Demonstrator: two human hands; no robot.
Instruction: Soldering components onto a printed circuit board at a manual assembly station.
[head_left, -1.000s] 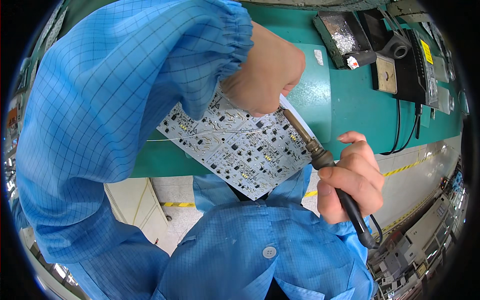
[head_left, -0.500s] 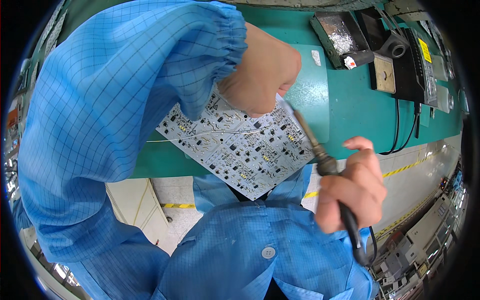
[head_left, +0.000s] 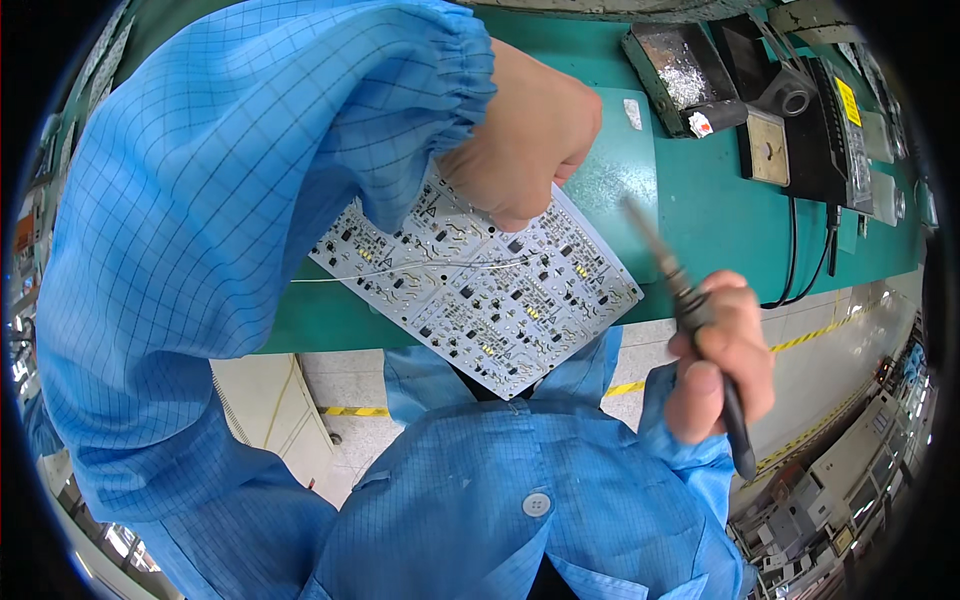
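A white circuit board [head_left: 470, 300], dense with small parts, lies turned cornerwise, its near corner jutting past the bench edge. My left hand [head_left: 525, 135] is closed at its far side, fingers curled down onto it and partly hidden. Across the board runs a thin strand of solder wire [head_left: 385, 273], passing below my left fingertips; whether they touch it I cannot tell. In my right hand [head_left: 722, 355], closed round the dark handle, is a soldering iron [head_left: 690, 300]. Its blurred tip points up and left, apart from the board's right corner.
A pale translucent mat [head_left: 620, 150] lies on the green bench [head_left: 700, 230]. At the far right stand a metal tray with solder scraps [head_left: 685, 70], an iron holder [head_left: 790, 95] with a sponge pad [head_left: 768, 147], and a black station [head_left: 835, 130] with cables [head_left: 795, 260].
My right hand has drawn the soldering iron to the right, away from the board's edge. My left hand, the board and the wire have hardly moved.
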